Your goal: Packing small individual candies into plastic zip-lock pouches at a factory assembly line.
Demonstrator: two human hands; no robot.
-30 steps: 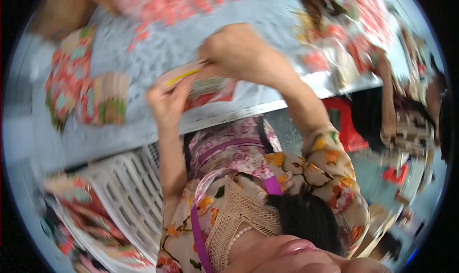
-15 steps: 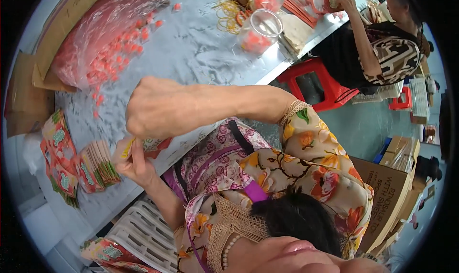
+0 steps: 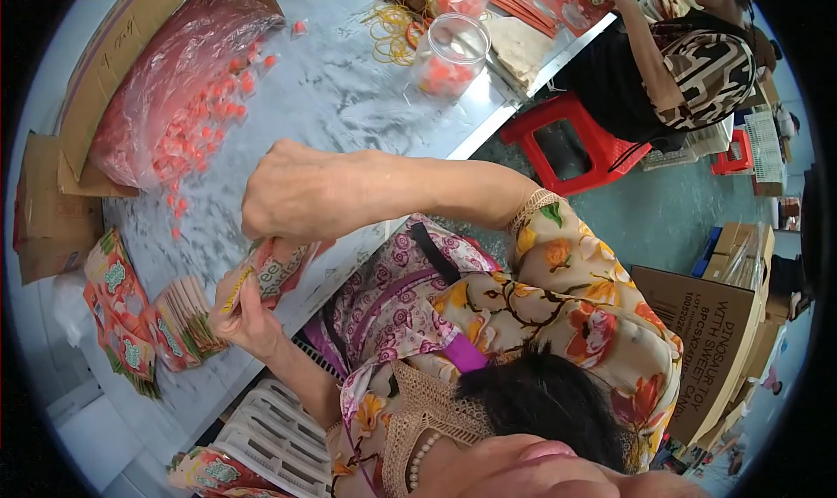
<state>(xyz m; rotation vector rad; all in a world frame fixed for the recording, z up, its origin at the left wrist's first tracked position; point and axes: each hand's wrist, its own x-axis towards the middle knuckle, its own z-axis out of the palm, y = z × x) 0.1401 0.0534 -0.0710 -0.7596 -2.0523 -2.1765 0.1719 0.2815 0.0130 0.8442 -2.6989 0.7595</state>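
Note:
My left hand [image 3: 241, 313] pinches the near edge of a red and white printed packet [image 3: 288, 269], its thumb lying on the front. Above the packet's far end is my right hand [image 3: 292, 193], back of the hand up and fingers curled under. Those fingertips are hidden, so whatever they hold does not show. To the left on the table lie a row of similar packets [image 3: 187, 317] standing on edge and a loose pile of packets [image 3: 120, 302]. Farther off, red and white wrapped pieces [image 3: 196, 145] spill from a clear pink bag [image 3: 161, 84].
An open cardboard box [image 3: 113, 71] holds the bag. Clear jars [image 3: 453, 49] with red pieces stand by yellow rubber bands [image 3: 392, 27]. A co-worker [image 3: 697, 71] sits at upper right near a red stool [image 3: 575, 145]. White slatted plastic [image 3: 279, 419] and a carton [image 3: 697, 350] are near me.
My right hand has come closer to the packet, and more of the packet's printed front shows. My left hand keeps its pinch. The whole view has shifted slightly.

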